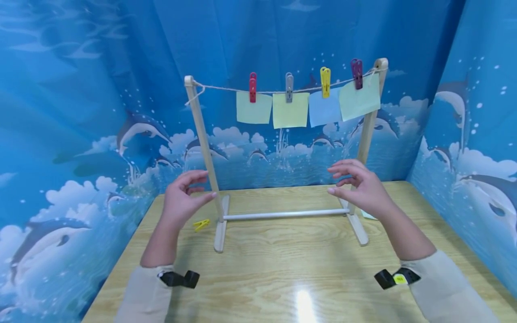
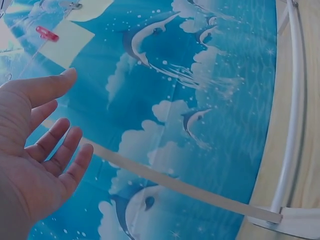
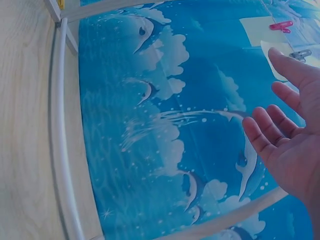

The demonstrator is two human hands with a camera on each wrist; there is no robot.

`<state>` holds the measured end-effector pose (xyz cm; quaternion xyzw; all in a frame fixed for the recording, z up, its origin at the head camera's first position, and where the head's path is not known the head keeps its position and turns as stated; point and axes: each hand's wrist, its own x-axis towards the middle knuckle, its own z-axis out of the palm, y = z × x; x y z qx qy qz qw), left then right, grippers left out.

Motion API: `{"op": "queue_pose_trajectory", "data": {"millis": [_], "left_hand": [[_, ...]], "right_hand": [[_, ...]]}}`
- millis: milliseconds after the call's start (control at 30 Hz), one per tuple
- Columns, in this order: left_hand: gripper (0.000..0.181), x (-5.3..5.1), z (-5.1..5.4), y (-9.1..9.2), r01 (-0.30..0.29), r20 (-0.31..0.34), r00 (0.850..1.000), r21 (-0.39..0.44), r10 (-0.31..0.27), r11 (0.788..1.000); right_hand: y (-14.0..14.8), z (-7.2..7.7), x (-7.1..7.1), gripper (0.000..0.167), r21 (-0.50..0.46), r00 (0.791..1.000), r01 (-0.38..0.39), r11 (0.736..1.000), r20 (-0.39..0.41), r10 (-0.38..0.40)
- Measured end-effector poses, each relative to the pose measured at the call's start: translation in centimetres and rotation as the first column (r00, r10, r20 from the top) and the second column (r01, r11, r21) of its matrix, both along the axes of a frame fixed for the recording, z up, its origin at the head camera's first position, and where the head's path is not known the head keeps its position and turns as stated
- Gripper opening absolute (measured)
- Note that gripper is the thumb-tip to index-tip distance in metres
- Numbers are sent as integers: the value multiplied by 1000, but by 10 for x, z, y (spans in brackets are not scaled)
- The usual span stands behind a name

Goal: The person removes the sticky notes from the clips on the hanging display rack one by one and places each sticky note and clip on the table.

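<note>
My left hand (image 1: pixel 183 195) is held in the air beside the left post (image 1: pixel 205 143) of a wooden stand, fingers loosely bent and holding nothing. Near the right post (image 1: pixel 368 130), my right hand (image 1: pixel 361 186) hovers the same way, its grasp empty. Across the stand's top runs a string (image 1: pixel 220 88). Paper squares hang from it: a green one under a red clothespin (image 1: pixel 252 87), a yellow one under a grey clothespin (image 1: pixel 289 85), a blue one under a yellow clothespin (image 1: pixel 325 83), and a pale green one (image 1: pixel 368 96) under a purple clothespin (image 1: pixel 357 74).
A loose yellow clothespin (image 1: pixel 201 224) lies on the wooden table (image 1: pixel 262 264), left of the stand's foot. Part of a pale paper (image 1: pixel 368 216) shows behind my right wrist. A white bar (image 1: pixel 282 215) joins the stand's feet. Dolphin-patterned blue curtains (image 1: pixel 161 89) surround the table.
</note>
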<state>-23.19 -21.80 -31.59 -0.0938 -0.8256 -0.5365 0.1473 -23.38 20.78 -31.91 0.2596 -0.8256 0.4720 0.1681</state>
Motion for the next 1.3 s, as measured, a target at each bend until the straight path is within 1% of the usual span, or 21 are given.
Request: {"op": "queue_pose_trajectory", "data": {"millis": [67,200,333,433,600,800,900,1067,1200,1300], "left_hand": [[54,0,5,3,-3,-1,1000,-19,3,1000],[52,-2,13,9,4,-28,1000,-45,-5,999],[51,-4,19,14,25,-53,998,-63,-28,998],[51,-5,22,18,38,-61,997,-74,-43,996],[51,-8,30,26,47,-62,997,-86,-52,995],[50,-13,42,32,69,-79,994,-105,-78,992],[50,-15,47,35,78,-83,993,-107,-87,991],[53,-17,53,39,102,-82,990,-124,-113,987],[56,-19,58,41,120,-93,987,-138,-133,983],[59,-21,63,44,120,-92,987,-147,-135,982]], "right_hand": [[-3,4,-1,39,7,1000,-1,1000,1,1],[-10,11,-2,39,30,1000,6,1000,21,-7],[-19,16,-3,41,63,999,13,998,44,-16],[-24,20,-5,42,85,999,12,996,41,-16],[-31,29,-6,41,101,1000,-24,995,17,22],[-38,39,-8,42,110,999,-37,993,4,37],[-41,43,-9,43,111,999,-42,993,11,41],[-45,47,-10,43,88,998,-52,995,37,49],[-47,50,-11,43,83,998,-62,995,35,59],[-50,52,-13,43,79,997,-75,994,32,72]]}}
